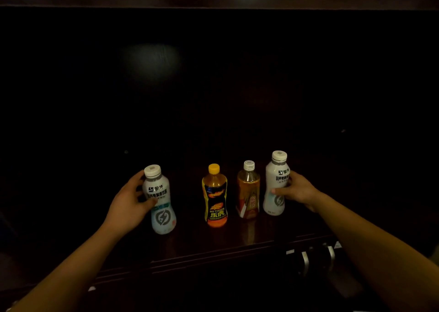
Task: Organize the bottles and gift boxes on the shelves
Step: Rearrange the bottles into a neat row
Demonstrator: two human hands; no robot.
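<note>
— While both arms are reaching onto the dark shelf (213, 247), what is each hand gripping?
— Left hand (129, 204) is clasping the left white bottle (160, 202), which is tilting. Right hand (297, 190) is clasping the right white bottle (276, 183). Between them, the yellow-capped bottle (215, 196) and amber bottle (248, 190) are standing upright.

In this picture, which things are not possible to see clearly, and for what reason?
- Shelf interior, head view: darkness hides the back and sides; no gift boxes can be made out.
- Left hand and right hand: fingers wrap behind the left white bottle and right white bottle, so the far fingertips are hidden.
- Striped object below the shelf: too dark to identify.
- Small label print on the amber bottle: too small to read.
</note>
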